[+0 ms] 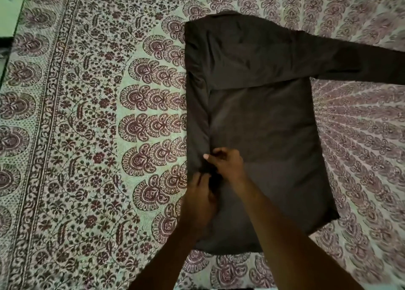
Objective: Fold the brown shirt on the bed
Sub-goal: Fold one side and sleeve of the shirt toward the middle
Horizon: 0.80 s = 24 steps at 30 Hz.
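Two bare hands at work over one brown shirt (263,125), both forearms reaching in from the lower edge and converging near the shirt's left side. Left hand (200,198) low on the folded-in left strip, fingers curled and pinching cloth there. Right hand (226,164) just above and touching it, wrist angled in from the right, fingers bent and thumb forward, nipping the same dark fabric at the inner edge of that fold; exact grip partly hidden between the hands.

One shirt, spread flat on the bed (87,136), collar end far from the camera, hem near. Left side already turned inward as a long narrow band, its sleeve laid along it. One sleeve (361,64) stretched out to the right, running off the picture's edge. Right side of the body not yet folded.

One patterned bedspread under everything, maroon paisley and flower motifs on a pale ground, with a banded border along the left. One strip of pale floor (11,4) at the upper left corner.
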{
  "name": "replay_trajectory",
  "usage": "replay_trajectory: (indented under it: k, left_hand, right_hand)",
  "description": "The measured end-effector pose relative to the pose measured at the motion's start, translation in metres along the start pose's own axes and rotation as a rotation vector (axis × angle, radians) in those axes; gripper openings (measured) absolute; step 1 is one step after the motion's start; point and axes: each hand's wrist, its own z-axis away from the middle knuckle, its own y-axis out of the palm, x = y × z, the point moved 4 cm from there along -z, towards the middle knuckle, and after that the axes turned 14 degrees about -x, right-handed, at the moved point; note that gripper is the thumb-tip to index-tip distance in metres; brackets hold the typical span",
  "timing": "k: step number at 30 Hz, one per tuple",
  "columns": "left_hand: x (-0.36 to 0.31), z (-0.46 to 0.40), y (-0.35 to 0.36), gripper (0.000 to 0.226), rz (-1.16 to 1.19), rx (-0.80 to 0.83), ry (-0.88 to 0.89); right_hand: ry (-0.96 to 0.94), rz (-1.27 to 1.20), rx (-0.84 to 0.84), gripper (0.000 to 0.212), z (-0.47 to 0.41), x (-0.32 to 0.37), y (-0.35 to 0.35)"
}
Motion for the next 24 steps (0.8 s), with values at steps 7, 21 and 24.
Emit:
replay_trajectory:
  k: [7, 21, 24]
  left_hand:
    - [0.017, 0.03, 0.022, 0.051, 0.037, 0.097, 0.009]
    - [0.052, 0.03, -0.011, 0.025, 0.056, -0.246, 0.121]
    - [0.058, 0.025, -0.012, 0.041, -0.07, -0.2, 0.177]
  right_hand:
    - [0.118, 0.004, 0.106, 0.029, 0.022, -0.033, -0.012]
    - [-0.031, 0.32, 0.128, 0.034, 0.056, -0.059, -0.013]
    - [0.009, 0.287, 0.108, 0.03, 0.061, -0.071, -0.019]
